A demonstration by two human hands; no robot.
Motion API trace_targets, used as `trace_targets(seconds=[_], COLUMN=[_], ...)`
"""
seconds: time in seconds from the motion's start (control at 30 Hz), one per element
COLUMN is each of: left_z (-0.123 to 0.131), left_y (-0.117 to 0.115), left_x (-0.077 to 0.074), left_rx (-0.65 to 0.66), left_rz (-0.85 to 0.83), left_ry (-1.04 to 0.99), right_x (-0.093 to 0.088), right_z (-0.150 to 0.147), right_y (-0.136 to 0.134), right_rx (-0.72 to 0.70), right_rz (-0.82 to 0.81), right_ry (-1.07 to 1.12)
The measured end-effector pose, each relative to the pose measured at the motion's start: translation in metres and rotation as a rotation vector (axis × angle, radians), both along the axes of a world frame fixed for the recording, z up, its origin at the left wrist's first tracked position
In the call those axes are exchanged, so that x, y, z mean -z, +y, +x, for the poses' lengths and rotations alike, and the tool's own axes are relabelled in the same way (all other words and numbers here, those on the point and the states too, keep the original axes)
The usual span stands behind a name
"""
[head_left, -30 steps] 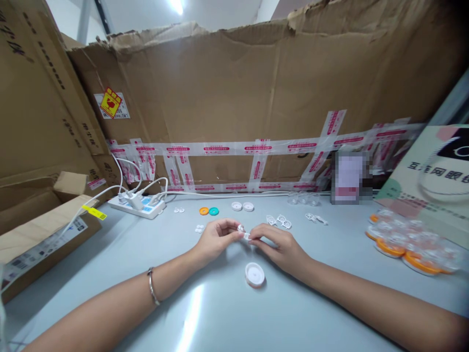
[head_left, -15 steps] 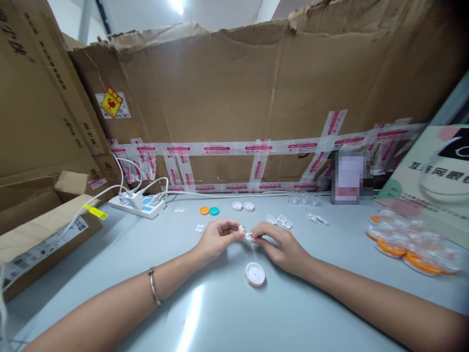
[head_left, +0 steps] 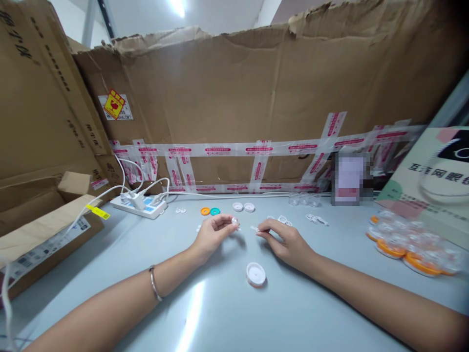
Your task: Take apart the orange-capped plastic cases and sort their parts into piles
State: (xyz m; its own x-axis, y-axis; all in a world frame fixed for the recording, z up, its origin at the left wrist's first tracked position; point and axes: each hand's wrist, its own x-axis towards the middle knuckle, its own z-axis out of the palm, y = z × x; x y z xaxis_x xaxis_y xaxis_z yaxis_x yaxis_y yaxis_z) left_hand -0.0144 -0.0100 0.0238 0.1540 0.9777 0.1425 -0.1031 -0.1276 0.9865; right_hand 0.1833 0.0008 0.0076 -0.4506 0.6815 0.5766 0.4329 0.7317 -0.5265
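Between the thumb and fingers of my left hand (head_left: 215, 233) is a small white plastic piece (head_left: 235, 221). My right hand (head_left: 287, 239) pinches another small, thin white piece (head_left: 254, 228), partly hidden by the fingertips. A short gap separates the two pieces. Below the hands a round white disc with a raised rim (head_left: 255, 275) lies on the table. White openwork parts (head_left: 282, 220) rest just behind my right hand. Beyond my left hand lie an orange ring (head_left: 205, 211) and a teal ring (head_left: 215, 211), the teal one close to its fingers.
Two white discs (head_left: 244, 207) lie farther back, with clear domes (head_left: 304, 198) to their right. Several clear and orange pieces (head_left: 406, 244) cluster at the right. A power strip (head_left: 141, 205) and an open cardboard box (head_left: 47, 234) stand left. A large carton (head_left: 220, 107) walls the back.
My hands have drawn apart, the left one moving left and slightly up. The white pieces that were together at the fingertips are now separate, one in each hand.
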Motion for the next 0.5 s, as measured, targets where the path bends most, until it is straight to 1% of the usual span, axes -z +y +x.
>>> trace_targets(seconds=[0.13,0.2,0.27,0.3,0.37,0.43,0.5], left_z=[0.001,0.002,0.002,0.003,0.003,0.003,0.003], left_y=[0.000,-0.001,-0.002,-0.002,-0.002,-0.002,-0.001], left_x=[0.000,0.000,0.000,0.000,0.001,0.002,0.003], left_rx=[0.016,0.016,0.020,0.023,0.028,0.034,0.040], left_rz=[-0.052,-0.063,-0.061,-0.059,-0.053,-0.052,-0.056], left_ry=[-0.006,-0.005,-0.004,-0.005,-0.011,-0.014,-0.014], right_x=[-0.010,-0.019,-0.028,-0.031,-0.034,-0.033,-0.029], right_z=[0.010,0.022,0.037,0.045,0.060,0.070,0.073], right_y=[0.012,0.023,0.036,0.043,0.054,0.062,0.064], right_rx=[0.127,0.220,0.290,0.309,0.313,0.270,0.214], right_rz=[-0.144,-0.211,-0.274,-0.301,-0.327,-0.327,-0.319], right_ry=[0.132,0.228,0.256,0.221,0.077,-0.089,-0.213])
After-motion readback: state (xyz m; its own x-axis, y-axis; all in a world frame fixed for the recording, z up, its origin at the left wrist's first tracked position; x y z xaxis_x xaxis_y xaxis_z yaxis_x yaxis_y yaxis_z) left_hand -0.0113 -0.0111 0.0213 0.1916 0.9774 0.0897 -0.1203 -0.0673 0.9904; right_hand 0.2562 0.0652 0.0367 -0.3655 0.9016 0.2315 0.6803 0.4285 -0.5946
